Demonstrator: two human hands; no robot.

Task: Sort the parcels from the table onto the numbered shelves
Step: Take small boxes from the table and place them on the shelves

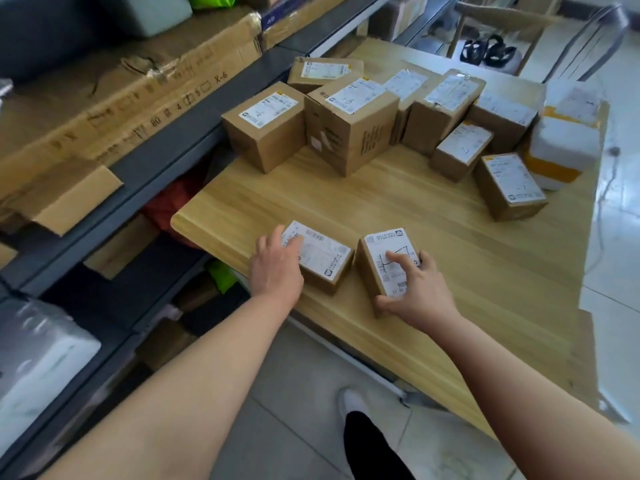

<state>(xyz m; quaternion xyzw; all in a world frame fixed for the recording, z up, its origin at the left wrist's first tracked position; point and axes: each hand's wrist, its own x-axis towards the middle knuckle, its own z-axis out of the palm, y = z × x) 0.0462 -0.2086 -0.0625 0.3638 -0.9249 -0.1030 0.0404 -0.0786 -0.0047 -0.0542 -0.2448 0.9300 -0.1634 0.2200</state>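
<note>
Two small boxes sit at the surface [433, 244] edge nearest the person. Left hand [277, 268] lies flat on the left box [325, 261], fingers spread, not gripping. Right hand [415, 289] pinches the right box [384, 268] end to end. Both look light, stiff; short ends suit gripping.

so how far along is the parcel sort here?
Early, by the look of it. Done: nothing provable; the shelves hold boxes, but which came from the table can't be told. In hand: left hand rests on one small parcel, right hand grips another, both still on the table. Left: roughly nine more parcels in the far pile, including a white foam box.
</note>
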